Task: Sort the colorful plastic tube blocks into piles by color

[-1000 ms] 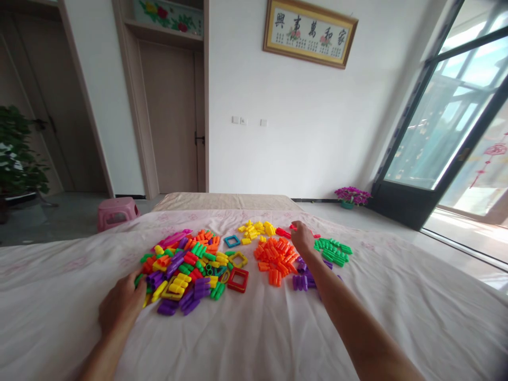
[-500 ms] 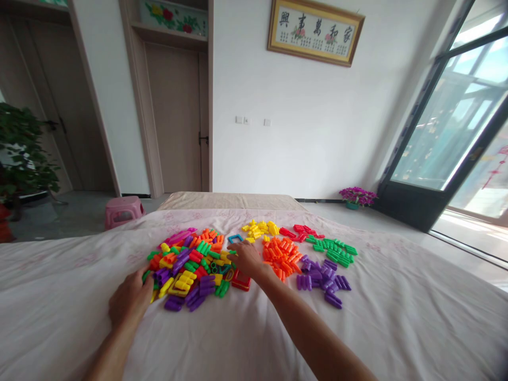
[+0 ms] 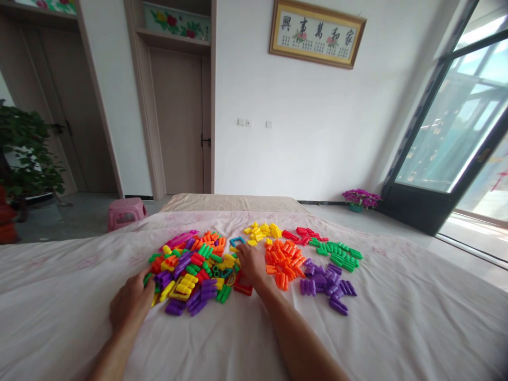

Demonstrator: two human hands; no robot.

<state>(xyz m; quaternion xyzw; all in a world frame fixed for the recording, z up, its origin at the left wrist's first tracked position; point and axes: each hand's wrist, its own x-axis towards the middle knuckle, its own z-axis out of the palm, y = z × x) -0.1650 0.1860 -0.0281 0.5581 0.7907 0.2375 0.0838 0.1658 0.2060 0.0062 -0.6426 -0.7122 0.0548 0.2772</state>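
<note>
On the cloth-covered surface lies a mixed pile of plastic bullet-shaped building pieces (image 3: 192,272) in purple, yellow, orange, green and red. My left hand (image 3: 133,301) rests against the pile's left edge, thumb and forefinger apart beside a green piece. My right hand (image 3: 254,264) is over the pile's right edge, back upward and fingers bent down; its fingertips are hidden, so whether it holds a piece cannot be made out. Under its wrist side is a red square frame piece (image 3: 243,288), partly covered. Just beyond its fingers lies a blue square frame piece (image 3: 237,241).
Sorted by colour to the right are yellow pieces (image 3: 262,232), red pieces (image 3: 304,234), orange pieces (image 3: 284,262), green pieces (image 3: 341,254) and purple pieces (image 3: 327,283). A pink stool (image 3: 127,212) stands beyond the left edge of the cloth (image 3: 397,317).
My right hand has drawn slightly right and back, from the pile's edge toward the orange group. My left hand stays at the pile's left edge. The view has shifted a little.
</note>
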